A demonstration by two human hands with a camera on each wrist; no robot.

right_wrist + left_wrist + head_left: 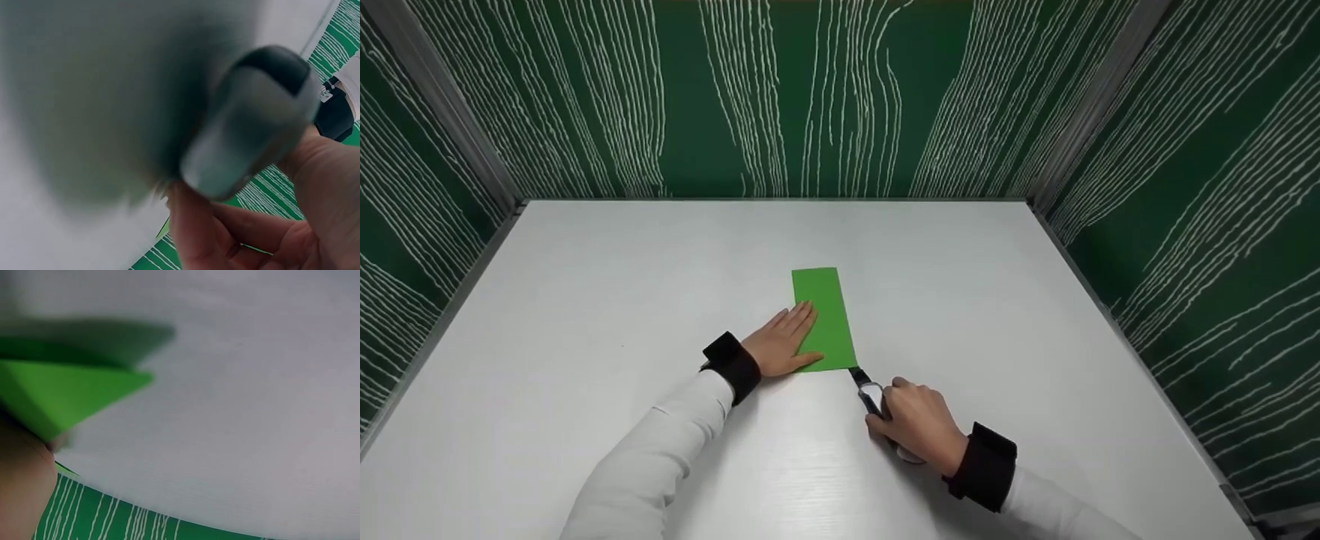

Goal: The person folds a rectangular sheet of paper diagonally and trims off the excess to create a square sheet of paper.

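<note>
Two bare hands at a green paper rectangle on a white counter, one laid on the sheet, the other holding a black-and-white tool.
The paper lies near the counter's middle, long sides running roughly twelve to six o'clock. The left hand, at the paper's eight o'clock, rests on it with an unclenched grip, fingers out straight and thumb apart. The right hand, between four and five o'clock of the paper, has its grip curled around the tool, whose dark tip points toward eleven o'clock at the sheet's five o'clock corner; whether they touch cannot be told. Black wristbands circle both wrists; a green wall streaked with white rises at twelve o'clock.
</note>
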